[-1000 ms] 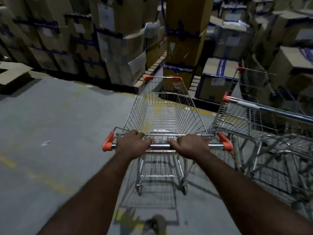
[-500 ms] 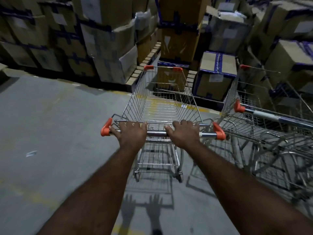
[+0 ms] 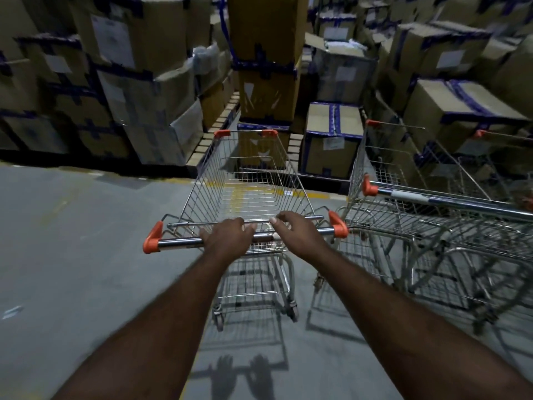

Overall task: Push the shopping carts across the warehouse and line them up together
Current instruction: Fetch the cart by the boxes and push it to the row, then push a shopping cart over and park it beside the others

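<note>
The left hand (image 3: 227, 236) and right hand (image 3: 297, 230) rest on the handle (image 3: 181, 242) of the cart (image 3: 219, 180) with fingers loosely spread, not wrapped round it, which suits a light nudge from behind. The cart stands on the floor (image 3: 72, 241) just left of the parked carts (image 3: 418, 215), nose toward the stacked boxes (image 3: 331, 145). Those boxes block the way ahead, and the neighbouring cart crowds its right side.
</note>
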The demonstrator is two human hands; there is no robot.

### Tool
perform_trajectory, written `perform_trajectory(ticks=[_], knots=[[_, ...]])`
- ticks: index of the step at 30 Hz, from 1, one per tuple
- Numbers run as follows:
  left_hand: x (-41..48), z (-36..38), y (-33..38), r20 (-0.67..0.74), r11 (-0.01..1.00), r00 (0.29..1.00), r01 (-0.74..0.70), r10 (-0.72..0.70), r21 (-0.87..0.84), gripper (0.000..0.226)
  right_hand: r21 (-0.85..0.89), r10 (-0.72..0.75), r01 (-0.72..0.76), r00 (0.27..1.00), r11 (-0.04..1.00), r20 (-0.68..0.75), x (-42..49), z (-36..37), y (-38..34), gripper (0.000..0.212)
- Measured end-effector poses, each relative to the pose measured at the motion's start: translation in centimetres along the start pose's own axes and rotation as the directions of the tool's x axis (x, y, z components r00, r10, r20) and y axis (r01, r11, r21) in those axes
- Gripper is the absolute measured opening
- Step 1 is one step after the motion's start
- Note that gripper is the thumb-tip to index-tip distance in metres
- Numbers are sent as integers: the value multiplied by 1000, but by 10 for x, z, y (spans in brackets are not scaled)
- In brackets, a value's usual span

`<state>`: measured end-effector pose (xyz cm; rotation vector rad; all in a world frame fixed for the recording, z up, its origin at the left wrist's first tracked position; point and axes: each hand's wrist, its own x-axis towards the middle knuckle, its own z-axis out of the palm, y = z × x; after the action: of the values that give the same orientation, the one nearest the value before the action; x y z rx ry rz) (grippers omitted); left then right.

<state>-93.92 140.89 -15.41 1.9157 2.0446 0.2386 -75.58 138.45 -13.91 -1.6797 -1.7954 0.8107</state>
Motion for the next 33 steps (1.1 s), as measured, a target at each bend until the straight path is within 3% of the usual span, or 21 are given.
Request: perform_trajectory(ticks=[3, 6, 10, 12, 14, 16, 18, 21, 24, 28, 33], knots=[[-8, 6, 25, -168, 977, 979, -140, 112, -163, 47, 91, 23, -14, 995, 996, -96, -13, -8, 4, 37], [-27, 17, 60, -354, 898, 907, -335, 226, -286, 35, 124, 31, -1, 970, 992, -239, -33, -24, 11, 27], [-65, 51, 110, -400, 784, 843, -505, 359, -361, 22, 189, 161, -103, 931, 977, -326, -73, -50, 45, 30], [-85, 81, 127, -302, 781, 856, -509, 419, -361, 24, 169, 272, -228, 908, 959, -320, -102, -63, 71, 34], [-105, 116, 139, -92, 813, 874, -479, 478, -331, 34, 117, 376, -357, 886, 927, -271, -135, -75, 103, 37], [-125, 144, 153, 118, 834, 846, -472, 519, -287, 41, 98, 489, -480, 840, 872, -237, -172, -85, 132, 35], [-143, 164, 174, 325, 839, 774, -485, 543, -245, 48, 120, 584, -572, 786, 812, -205, -211, -94, 159, 32], [-176, 186, 210, 607, 819, 610, -561, 510, -125, 54, 66, 671, -668, 734, 741, -103, -266, -109, 192, 48], [-212, 209, 243, 690, 782, 533, -618, 490, -78, 56, 33, 738, -737, 674, 675, -43, -314, -120, 226, 58], [-259, 238, 285, 729, 726, 460, -684, 507, -74, 53, 50, 777, -775, 629, 630, -36, -374, -140, 263, 53], [-309, 265, 340, 760, 676, 402, -734, 511, -66, 52, 70, 812, -809, 582, 584, -42, -439, -176, 302, 62]])
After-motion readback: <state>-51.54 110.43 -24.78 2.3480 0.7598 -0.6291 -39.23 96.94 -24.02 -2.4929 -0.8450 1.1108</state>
